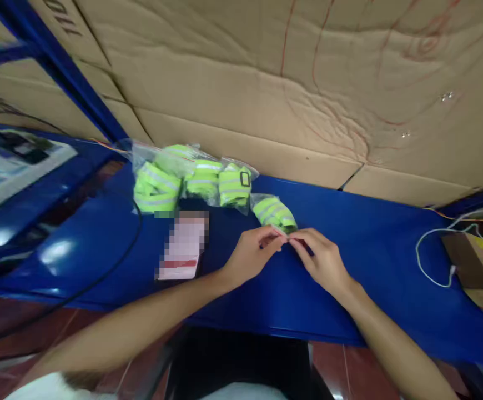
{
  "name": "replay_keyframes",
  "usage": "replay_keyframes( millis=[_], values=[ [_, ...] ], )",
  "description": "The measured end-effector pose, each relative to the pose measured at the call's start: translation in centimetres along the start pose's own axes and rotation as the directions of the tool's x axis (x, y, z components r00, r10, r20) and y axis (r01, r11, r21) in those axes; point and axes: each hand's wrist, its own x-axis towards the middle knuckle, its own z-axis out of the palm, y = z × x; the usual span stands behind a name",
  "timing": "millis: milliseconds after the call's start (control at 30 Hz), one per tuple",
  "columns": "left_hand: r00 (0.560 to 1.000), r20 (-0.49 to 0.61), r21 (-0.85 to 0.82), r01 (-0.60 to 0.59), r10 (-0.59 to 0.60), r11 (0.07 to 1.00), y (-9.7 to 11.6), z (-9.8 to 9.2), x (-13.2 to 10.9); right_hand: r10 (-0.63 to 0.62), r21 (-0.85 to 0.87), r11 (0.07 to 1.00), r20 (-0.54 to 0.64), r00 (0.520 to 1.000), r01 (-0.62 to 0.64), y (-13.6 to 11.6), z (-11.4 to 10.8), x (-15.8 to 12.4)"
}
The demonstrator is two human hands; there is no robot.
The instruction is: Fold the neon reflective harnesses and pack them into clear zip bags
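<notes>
On the blue table [370, 261] my left hand [252, 253] and my right hand [322, 258] meet fingertip to fingertip. Both pinch the near edge of a clear plastic bag holding a folded neon-green reflective band [275, 214]. The bag lies flat on the table just beyond my fingers. Several more bagged neon-green bands [183, 180] lie in a row to the left, against the cardboard wall.
A small blurred-out pink and white card [183, 247] lies left of my hands. A black cable [100, 278] curves over the table's left end. A cardboard box [478, 266] with a white cord stands at the right. Cardboard sheets [308, 83] back the table.
</notes>
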Motion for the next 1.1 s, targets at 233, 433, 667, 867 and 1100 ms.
replay_keyframes(
  millis=[233, 433, 667, 867, 1100],
  values=[
    [0.998, 0.050, 0.035, -0.028, 0.026, 0.999, 0.5, -0.6, 0.1, 0.347, 0.442, 0.812, 0.159, 0.924, -0.381, 0.4, 0.7, 0.0],
    [0.977, 0.095, 0.191, -0.204, 0.189, 0.960, 1.1, -0.8, -1.2, 0.453, 0.452, 0.789, 0.030, 0.891, -0.416, -0.2, 0.0, 0.3],
    [0.840, 0.217, 0.159, -0.532, 0.497, 0.831, 2.2, -1.0, -2.4, 0.221, 0.139, 0.974, -0.381, 0.898, -0.181, -0.7, -0.6, -0.6],
    [0.802, -0.115, 0.290, -0.538, 0.587, 0.792, 1.2, -1.9, -0.8, 0.548, 0.800, 0.567, -0.188, 0.815, -0.196, -1.2, -1.0, 0.6],
    [0.921, 0.200, -0.417, 0.389, -0.334, 0.821, 0.6, -1.2, 0.3, 0.621, 0.972, -0.023, 0.196, 0.759, -0.232, 0.8, -2.9, 2.1]
  ],
)
